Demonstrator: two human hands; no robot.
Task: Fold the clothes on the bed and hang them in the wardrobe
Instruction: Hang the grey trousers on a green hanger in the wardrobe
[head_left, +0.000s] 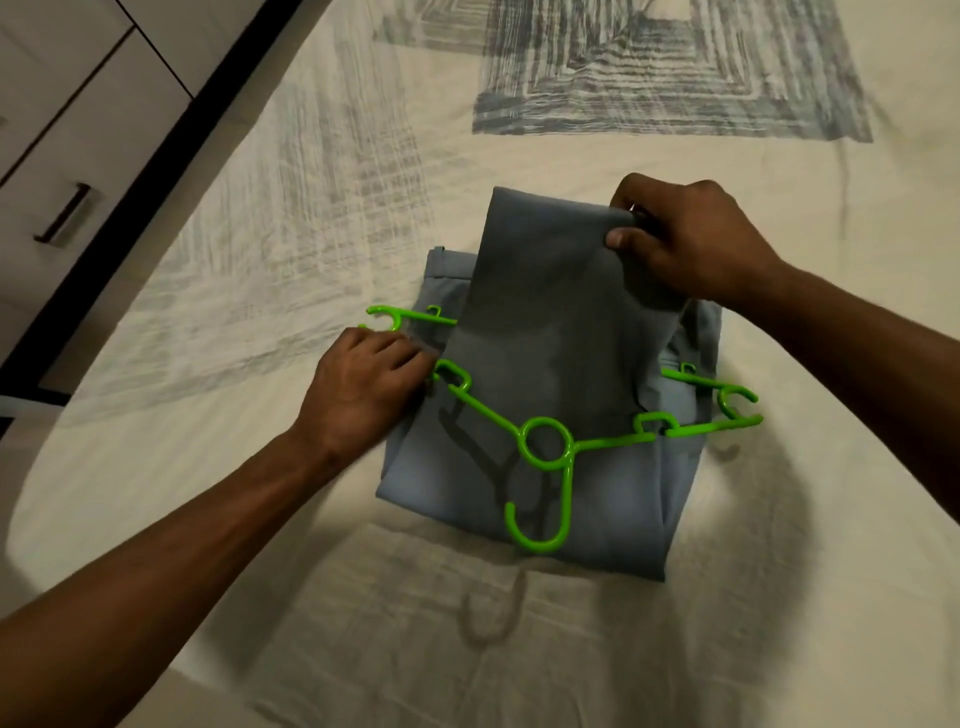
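Head view, single frame. Item: grey-blue trousers (524, 467), folded into a compact stack near the middle of the bed (260, 234), on a cream sheet with grey brushed squares. Item: green plastic hanger (545, 452), lying across the stack with its hook toward the person and its arms spread left and right; the far bar shows only at its ends, since cloth passes over the middle of it, which suggests the folded length is being threaded through the frame so that it will drape over the bar. Left hand (363, 389): it rests at the left end of the hanger where frame meets cloth, fingers bent down onto that spot, apparently to pin the hanger and the stack so neither slides; whether its grip actually closes round the plastic cannot be told from here. Right hand (685, 234): its grip is clamped on the far folded edge of the trousers, thumb under and fingers over, the flap lifted off the stack and held taut, probably so it clears the bar and stays flat. Surroundings: pale drawer fronts (67, 156) with a dark handle beside the bed at upper left. Status, as judged: folding appears finished, mounting on the hanger in hand, wardrobe step not yet begun.
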